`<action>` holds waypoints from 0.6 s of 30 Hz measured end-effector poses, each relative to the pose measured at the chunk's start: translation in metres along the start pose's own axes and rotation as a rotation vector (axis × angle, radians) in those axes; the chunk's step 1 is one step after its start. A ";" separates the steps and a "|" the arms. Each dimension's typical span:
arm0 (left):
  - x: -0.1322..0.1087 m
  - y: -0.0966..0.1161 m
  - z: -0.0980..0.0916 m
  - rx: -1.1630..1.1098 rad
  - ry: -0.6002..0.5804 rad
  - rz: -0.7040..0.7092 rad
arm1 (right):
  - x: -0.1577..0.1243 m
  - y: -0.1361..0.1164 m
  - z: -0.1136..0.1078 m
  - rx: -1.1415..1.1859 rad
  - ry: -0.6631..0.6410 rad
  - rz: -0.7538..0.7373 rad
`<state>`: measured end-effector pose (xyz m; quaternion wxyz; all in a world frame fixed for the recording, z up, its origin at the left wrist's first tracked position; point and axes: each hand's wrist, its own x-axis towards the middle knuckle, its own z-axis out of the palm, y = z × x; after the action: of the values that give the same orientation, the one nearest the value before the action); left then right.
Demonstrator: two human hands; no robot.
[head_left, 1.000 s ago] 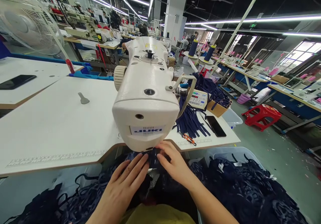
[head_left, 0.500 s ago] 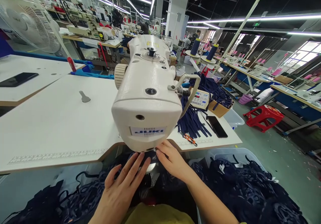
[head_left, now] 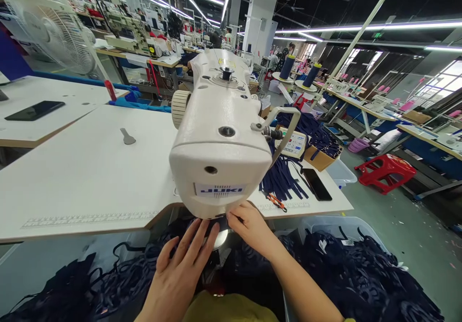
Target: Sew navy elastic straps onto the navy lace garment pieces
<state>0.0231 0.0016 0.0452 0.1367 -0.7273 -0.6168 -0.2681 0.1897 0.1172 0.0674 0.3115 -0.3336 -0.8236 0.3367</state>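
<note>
Left hand (head_left: 182, 269): fingers fan wider than a second ago, at the sewing machine's (head_left: 220, 168) front.
Right hand (head_left: 249, 225): curled beside the machine's underside; pinching, can't tell.
Navy cloth (head_left: 223, 223): under the machine, between hands.

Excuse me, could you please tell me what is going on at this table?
A person has both bare hands beneath the head of a white JUKI sewing machine. The left hand is spread and appears to rest on a piece of dark fabric; the right hand is at its other side, its grip partly hidden by the machine. More navy pieces fill a bin on the right. Whether the needle is moving cannot be seen.
</note>
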 end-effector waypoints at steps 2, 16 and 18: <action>0.000 0.001 0.001 0.013 0.012 0.005 | 0.000 -0.001 0.000 -0.005 0.006 -0.003; -0.004 0.000 0.010 0.034 0.093 0.024 | 0.000 -0.005 0.002 -0.022 0.025 0.008; -0.003 -0.001 0.010 0.038 0.092 0.023 | 0.000 -0.004 0.002 -0.019 0.024 0.017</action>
<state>0.0244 0.0043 0.0348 0.1815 -0.7186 -0.6065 -0.2879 0.1866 0.1136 0.0692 0.3152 -0.3475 -0.8202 0.3273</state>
